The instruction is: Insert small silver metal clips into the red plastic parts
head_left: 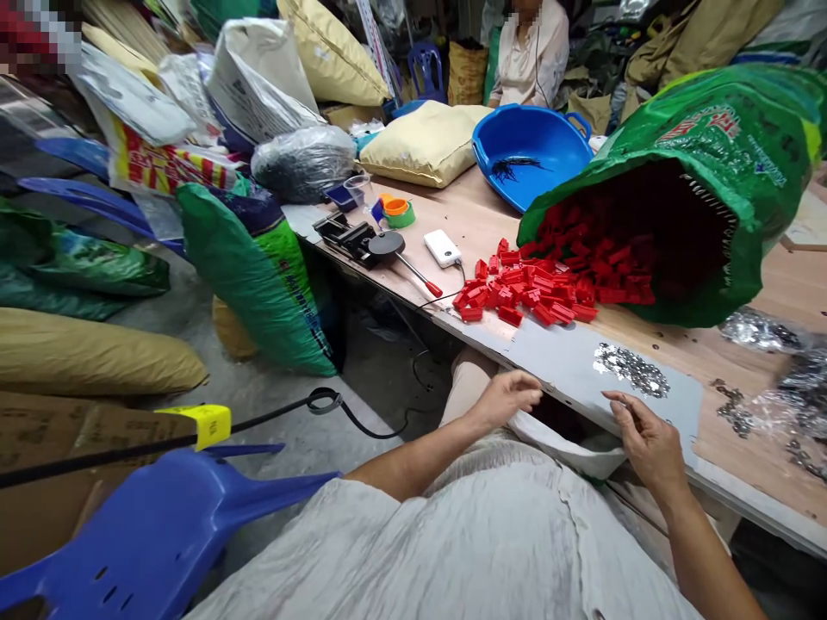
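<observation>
My left hand (510, 398) hovers by the table's front edge, its fingers curled together; whatever they may pinch is too small to make out. Opposite it, my right hand (649, 439) is closed in a loose pinch at the edge, and anything between thumb and forefinger cannot be made out. Just beyond the right hand lies a pile of small shiny metal pieces (631, 368) on a grey board (678, 405). Between my hands, a white bag (591, 456) gapes open on my lap. Red plastic parts (523, 284) spill from a green sack (701, 172) onto the table.
A black hand press (349, 237) with a red-tipped lever, a white power bank (443, 248) and tape rolls (397, 211) sit to the left. Behind stands a blue basin (533, 155). Full sacks and a blue chair (148, 525) crowd the left. A person (530, 56) sits across.
</observation>
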{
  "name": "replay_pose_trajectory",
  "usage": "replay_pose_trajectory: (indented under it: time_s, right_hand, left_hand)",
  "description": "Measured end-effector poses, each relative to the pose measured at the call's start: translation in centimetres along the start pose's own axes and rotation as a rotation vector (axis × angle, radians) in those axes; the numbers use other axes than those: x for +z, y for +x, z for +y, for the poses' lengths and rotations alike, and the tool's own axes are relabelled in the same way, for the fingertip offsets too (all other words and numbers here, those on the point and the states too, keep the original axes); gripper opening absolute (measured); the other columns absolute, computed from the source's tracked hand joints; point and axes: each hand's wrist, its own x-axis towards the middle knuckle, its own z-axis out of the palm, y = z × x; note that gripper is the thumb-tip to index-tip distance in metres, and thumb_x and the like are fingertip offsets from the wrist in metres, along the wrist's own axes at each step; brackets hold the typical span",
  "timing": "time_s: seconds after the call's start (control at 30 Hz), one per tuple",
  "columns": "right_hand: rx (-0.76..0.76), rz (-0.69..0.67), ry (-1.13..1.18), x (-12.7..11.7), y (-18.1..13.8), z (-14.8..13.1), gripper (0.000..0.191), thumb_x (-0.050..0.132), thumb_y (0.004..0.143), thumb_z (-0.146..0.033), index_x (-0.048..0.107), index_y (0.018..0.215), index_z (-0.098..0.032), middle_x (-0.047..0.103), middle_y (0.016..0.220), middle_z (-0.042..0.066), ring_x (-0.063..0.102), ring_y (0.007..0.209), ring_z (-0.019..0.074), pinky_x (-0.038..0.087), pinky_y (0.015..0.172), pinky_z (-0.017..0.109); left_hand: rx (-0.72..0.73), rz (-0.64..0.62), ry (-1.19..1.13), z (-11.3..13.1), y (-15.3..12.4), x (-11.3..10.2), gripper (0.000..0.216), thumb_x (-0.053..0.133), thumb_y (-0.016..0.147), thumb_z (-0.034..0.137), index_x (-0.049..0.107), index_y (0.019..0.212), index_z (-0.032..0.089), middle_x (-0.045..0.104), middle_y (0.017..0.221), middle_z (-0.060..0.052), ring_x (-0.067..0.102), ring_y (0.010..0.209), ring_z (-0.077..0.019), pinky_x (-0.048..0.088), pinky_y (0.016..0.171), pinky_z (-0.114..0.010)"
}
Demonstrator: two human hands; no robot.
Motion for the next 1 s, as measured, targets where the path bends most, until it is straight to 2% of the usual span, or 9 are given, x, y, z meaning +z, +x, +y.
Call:
replay_pose_trajectory:
  time_s: [0.07, 0.13, 0.2, 0.27, 0.4, 0.53, 0.63, 0.77, 1.0]
  right_hand:
    - [0.0, 0.018, 0.016, 0.2, 0.1, 0.4, 0.04, 0.049, 0.092, -0.054, 0.071, 0.105, -0.023, 0.041, 0.051, -0.006, 0.034, 0.044, 0.0109, 0.033, 0.048, 0.024]
    - [0.008, 0.04, 0.04, 0.3, 0.2, 0.7, 0.041, 0.049, 0.092, -0.055, 0.071, 0.103, -0.022, 0.045, 0.054, -0.005, 0.035, 0.045, 0.0106, 0.034, 0.048, 0.024]
    - [0.016, 0.049, 0.058, 0.4, 0.1, 0.8, 0.041, 0.049, 0.092, -0.055, 0.071, 0.101, -0.022, 0.045, 0.053, -0.005, 0.036, 0.046, 0.0108, 0.034, 0.048, 0.023]
    - [0.015, 0.054, 0.064, 0.5, 0.1, 0.9, 0.041, 0.049, 0.091, -0.055, 0.071, 0.099, -0.022, 0.043, 0.052, -0.005, 0.036, 0.046, 0.011, 0.034, 0.047, 0.023]
    - [0.0, 0.076, 0.077, 0.7, -0.1, 1.1, 0.04, 0.05, 0.091, -0.054, 0.072, 0.097, -0.021, 0.045, 0.051, -0.005, 0.037, 0.045, 0.0107, 0.036, 0.047, 0.022]
    - [0.001, 0.073, 0.094, 0.8, -0.1, 1.5, 0.039, 0.051, 0.09, -0.054, 0.072, 0.097, -0.022, 0.053, 0.057, -0.004, 0.04, 0.045, 0.0101, 0.038, 0.047, 0.021]
    - [-0.001, 0.076, 0.101, 0.9, 0.0, 1.5, 0.038, 0.052, 0.09, -0.054, 0.072, 0.096, -0.022, 0.058, 0.062, -0.003, 0.042, 0.045, 0.0094, 0.039, 0.047, 0.02]
    - [-0.015, 0.097, 0.105, 0.9, 0.1, 1.2, 0.037, 0.053, 0.089, -0.053, 0.073, 0.094, -0.022, 0.062, 0.066, -0.002, 0.047, 0.048, 0.0096, 0.042, 0.05, 0.02]
    - [0.004, 0.091, 0.095, 0.9, -0.1, 1.3, 0.037, 0.052, 0.09, -0.053, 0.072, 0.097, -0.022, 0.056, 0.058, -0.003, 0.043, 0.045, 0.0116, 0.04, 0.047, 0.022]
  left_hand:
    - [0.305, 0.266, 0.313, 1.3, 1.2, -2.5, 0.031, 0.068, 0.082, 0.033, 0.064, 0.109, 0.018, 0.067, 0.111, -0.009, 0.064, 0.102, -0.0223, 0.052, 0.093, -0.039]
    - [0.553, 0.511, 0.662, 2.5, 2.7, -5.3, 0.039, 0.067, 0.083, 0.03, 0.061, 0.121, 0.021, 0.06, 0.128, -0.011, 0.055, 0.121, -0.0259, 0.044, 0.105, -0.044]
    - [0.627, 0.696, 0.941, 3.3, 4.3, -7.7, 0.051, 0.072, 0.08, 0.032, 0.059, 0.128, 0.021, 0.052, 0.14, -0.014, 0.045, 0.132, -0.0311, 0.035, 0.113, -0.05]
    - [0.6, 0.784, 1.105, 3.5, 5.8, -9.5, 0.062, 0.075, 0.078, 0.038, 0.055, 0.134, 0.021, 0.046, 0.145, -0.015, 0.041, 0.135, -0.034, 0.032, 0.114, -0.052]
    - [0.562, 0.761, 1.196, 2.8, 8.1, -11.0, 0.07, 0.072, 0.079, 0.047, 0.05, 0.139, 0.022, 0.047, 0.142, -0.016, 0.044, 0.132, -0.0324, 0.036, 0.111, -0.05]
    - [0.661, 0.679, 1.187, 2.0, 9.1, -10.5, 0.059, 0.072, 0.08, 0.045, 0.056, 0.13, 0.019, 0.052, 0.137, -0.015, 0.044, 0.131, -0.0305, 0.036, 0.113, -0.049]
    - [0.714, 0.639, 1.136, 1.9, 9.6, -9.5, 0.053, 0.074, 0.079, 0.041, 0.059, 0.125, 0.018, 0.056, 0.13, -0.013, 0.046, 0.128, -0.029, 0.036, 0.113, -0.048]
    - [0.707, 0.599, 1.025, 2.4, 10.1, -7.5, 0.049, 0.076, 0.077, 0.033, 0.06, 0.122, 0.02, 0.058, 0.124, -0.01, 0.049, 0.123, -0.0276, 0.038, 0.111, -0.048]
    - [0.643, 0.487, 0.843, 3.2, 11.0, -3.6, 0.044, 0.069, 0.081, 0.02, 0.059, 0.124, 0.023, 0.057, 0.121, -0.009, 0.052, 0.118, -0.025, 0.041, 0.106, -0.046]
